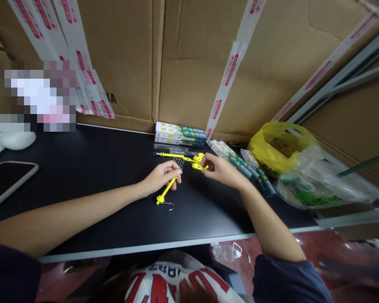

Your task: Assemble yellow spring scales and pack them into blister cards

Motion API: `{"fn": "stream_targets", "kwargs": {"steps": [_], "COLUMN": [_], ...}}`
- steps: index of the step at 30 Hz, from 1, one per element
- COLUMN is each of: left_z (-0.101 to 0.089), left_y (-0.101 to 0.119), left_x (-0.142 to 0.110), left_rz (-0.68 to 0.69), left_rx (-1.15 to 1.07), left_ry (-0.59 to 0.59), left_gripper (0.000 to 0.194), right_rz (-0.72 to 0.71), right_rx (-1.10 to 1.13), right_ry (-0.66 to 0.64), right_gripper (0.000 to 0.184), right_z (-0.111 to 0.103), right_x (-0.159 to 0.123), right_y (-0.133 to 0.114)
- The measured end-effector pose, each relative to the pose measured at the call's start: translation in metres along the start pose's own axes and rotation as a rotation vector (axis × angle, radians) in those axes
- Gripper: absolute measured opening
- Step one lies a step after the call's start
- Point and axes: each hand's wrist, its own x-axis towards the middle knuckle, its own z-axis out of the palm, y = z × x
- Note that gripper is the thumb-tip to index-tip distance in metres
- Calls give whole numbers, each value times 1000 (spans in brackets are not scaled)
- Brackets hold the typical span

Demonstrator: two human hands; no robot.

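My left hand [164, 174] is closed around a thin yellow spring scale rod [169, 188], which slants down to a yellow end piece [160, 199] with a metal hook [170, 207]. Several wire hooks [178, 162] lie just beyond those fingers. To the right, the thumb and fingers of my right hand [220, 169] pinch a small flat yellow plastic piece [198, 167]. Other yellow pieces [198, 157] sit right behind it. A second yellow rod [173, 155] with a metal end lies on the black table, beside clear plastic tubes [170, 147].
Printed spring scale boxes [180, 134] are stacked at the back, with more boxes [236, 162] lying to the right. Beyond them are a yellow plastic bag [265, 147] and a clear bag [325, 189]. A phone [11, 181] and a white mouse [18, 140] lie left. Cardboard [192, 75] stands behind.
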Motion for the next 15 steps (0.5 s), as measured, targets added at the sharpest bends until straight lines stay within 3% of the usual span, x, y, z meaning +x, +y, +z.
{"fn": "stream_targets", "kwargs": {"steps": [3,6,10,15], "left_z": [-1,-2,-3,-2], "left_y": [-2,-5,-10,-13], "left_x": [0,1,2,1], "left_rz": [2,15,56,84], "left_rx": [31,45,48,46], "left_ry": [-22,-51,-82,-84], "left_gripper": [28,29,30,29], "right_rz": [13,35,29,15], "right_rx": [404,610,662,618], "right_ry": [-168,-275,-324,-308], "right_gripper": [11,16,26,24], "right_z": [13,25,29,29], "right_x": [1,2,3,3], "right_y": [-9,-14,-16,-14]}}
